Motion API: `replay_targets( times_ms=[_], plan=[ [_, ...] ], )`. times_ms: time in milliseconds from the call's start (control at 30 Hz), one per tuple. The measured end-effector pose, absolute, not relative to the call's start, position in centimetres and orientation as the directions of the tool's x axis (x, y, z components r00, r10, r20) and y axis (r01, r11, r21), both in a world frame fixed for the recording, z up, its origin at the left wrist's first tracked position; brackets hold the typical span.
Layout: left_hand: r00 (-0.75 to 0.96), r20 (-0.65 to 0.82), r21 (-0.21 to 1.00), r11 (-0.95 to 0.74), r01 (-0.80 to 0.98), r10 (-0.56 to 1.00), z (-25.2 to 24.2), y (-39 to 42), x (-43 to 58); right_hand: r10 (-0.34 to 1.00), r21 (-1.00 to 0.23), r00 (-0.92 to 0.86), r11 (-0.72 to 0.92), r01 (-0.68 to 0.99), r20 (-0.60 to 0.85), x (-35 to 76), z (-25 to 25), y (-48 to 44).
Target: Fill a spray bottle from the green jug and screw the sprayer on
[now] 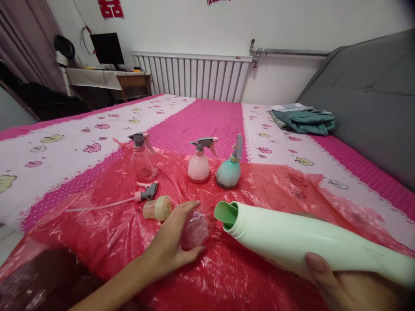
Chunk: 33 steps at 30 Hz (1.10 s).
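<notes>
My left hand (175, 242) curls round a clear, round spray bottle body (196, 230) with its trigger top off, tilted toward the right. In my right hand (337, 280) lies a large pale green detergent bottle (292, 233), tipped nearly level, its green pouring spout (226, 212) close to the clear bottle's neck. I cannot tell whether they touch or whether liquid flows. Left of the clear bottle, a grey and pink trigger sprayer top (147, 193) with a long tube lies loose. Beside it is a yellowish capped cup (158, 208), on its side.
Three spray bottles stand behind: a clear one (142, 166), a pink one (199, 166) and a teal one (229, 172). Crinkled red plastic sheeting (106, 233) covers the near part of the bed (214, 114). Folded clothes (301, 119) lie by the grey headboard (366, 82).
</notes>
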<state>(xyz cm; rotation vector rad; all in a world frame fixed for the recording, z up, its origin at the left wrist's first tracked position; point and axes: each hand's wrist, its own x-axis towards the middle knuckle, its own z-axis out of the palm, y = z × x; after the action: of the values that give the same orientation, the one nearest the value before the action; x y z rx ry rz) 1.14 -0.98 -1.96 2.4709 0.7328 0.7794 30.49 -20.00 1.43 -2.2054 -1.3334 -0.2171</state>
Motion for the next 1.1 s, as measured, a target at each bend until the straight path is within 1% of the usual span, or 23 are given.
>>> replay_targets(
  times_ms=[133,300,400,533,667,967,1100],
  plan=[
    [0.705,0.398,0.534,-0.773,0.342,0.587,-1.9,-1.0,1.2,0.764,-0.326,0.462,-0.341,0.882,0.450,30.4,1.6,-19.9],
    [0.704,0.434,0.526,-0.793,0.309,0.562,-1.9,-1.0,1.2,0.768,-0.296,0.451,-0.347,0.890,0.455,30.6,1.3,-19.9],
    [0.707,0.431,0.535,-0.790,0.300,0.561,-1.7,-0.8,1.3,0.746,-0.312,0.474,-0.362,0.878,0.467,30.9,0.7,-20.1],
    [0.717,0.420,0.539,-0.788,0.297,0.557,-1.3,-0.8,1.3,0.760,-0.343,0.463,-0.330,0.880,0.456,30.9,0.4,-20.3],
    [0.710,0.420,0.549,-0.781,0.298,0.566,-1.5,-0.9,1.3,0.771,-0.335,0.458,-0.331,0.882,0.443,30.8,0.8,-20.2],
    [0.715,0.410,0.548,-0.780,0.304,0.567,-1.4,-1.0,1.4,0.775,-0.360,0.470,-0.333,0.872,0.423,30.8,1.1,-20.1],
    [0.707,0.409,0.549,-0.774,0.314,0.577,-1.6,-1.0,1.4,0.769,-0.338,0.480,-0.358,0.870,0.421,30.7,1.2,-20.0]
  ],
)
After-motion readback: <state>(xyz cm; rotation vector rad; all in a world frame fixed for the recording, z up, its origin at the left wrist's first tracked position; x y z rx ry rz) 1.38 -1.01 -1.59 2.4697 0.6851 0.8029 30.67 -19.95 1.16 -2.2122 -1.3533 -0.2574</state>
